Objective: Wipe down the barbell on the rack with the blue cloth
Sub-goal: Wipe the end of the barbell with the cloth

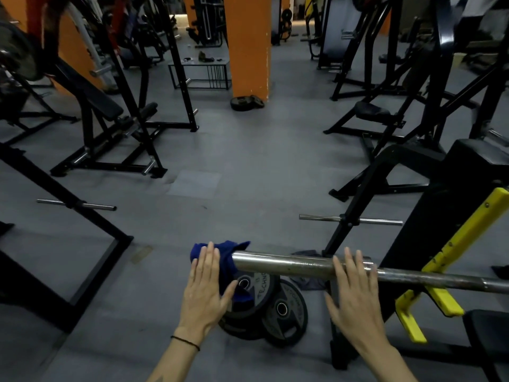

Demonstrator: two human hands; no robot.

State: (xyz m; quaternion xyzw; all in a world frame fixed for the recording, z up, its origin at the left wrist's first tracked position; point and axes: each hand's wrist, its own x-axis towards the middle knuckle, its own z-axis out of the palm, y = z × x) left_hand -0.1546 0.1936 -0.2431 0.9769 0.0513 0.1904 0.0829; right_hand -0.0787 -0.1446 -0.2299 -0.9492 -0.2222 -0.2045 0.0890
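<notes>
While lying left-right, the barbell (303, 266) ends at the blue cloth (223, 253).

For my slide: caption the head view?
Left hand presses blue cloth against barbell end; right hand steadies it.

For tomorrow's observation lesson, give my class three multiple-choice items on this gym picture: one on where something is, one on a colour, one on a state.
1. Where is the blue cloth?
A. at the end of the barbell
B. on the floor by the pillar
C. on a bench seat

2. What colour are the rack hooks under the bar?
A. red
B. yellow
C. white

3. How are the fingers of the right hand?
A. curled in a fist
B. pinching the cloth
C. straight, over the bar

Answers: 1 A, the cloth bunches at the bar's tip under the left hand. 2 B, the hooks are bright yellow. 3 C, the fingers lie flat and extended.
</notes>
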